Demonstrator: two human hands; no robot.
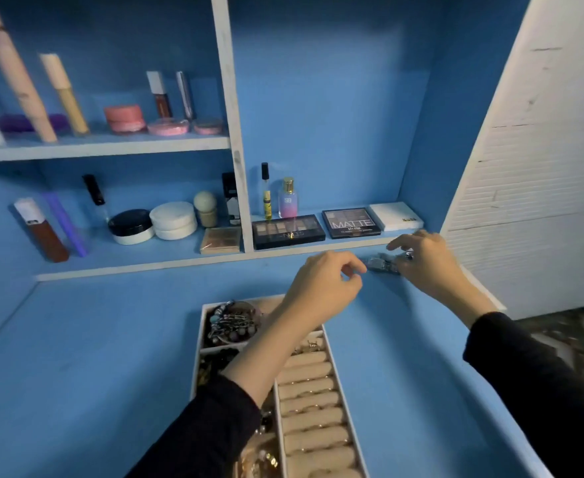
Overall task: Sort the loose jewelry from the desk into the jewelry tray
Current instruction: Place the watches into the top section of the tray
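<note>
Currently the pickup step is proceeding: the right hand (425, 262) is curling its fingers round a silvery bracelet (382, 264) at one o'clock from the jewelry tray (198, 343), the left hand (321, 288) is narrowing its fingers at the other end, grip undeterminable, calling next for a lift and carry to the tray.

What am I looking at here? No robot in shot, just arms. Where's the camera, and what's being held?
No machine: a person works bare-handed, and the single picture comes from a wide-angle camera on their head, looking forward and down. On the blue desk lies the jewelry tray, with ring rolls on its right side and tangled pieces in its left compartments. Behind it, shelves hold makeup. At the desk's back right, the right hand grips a silvery piece, too blurred to say whether watch or bracelet. The left hand has curled fingers at its other end; whether it pinches it is unclear.
</note>
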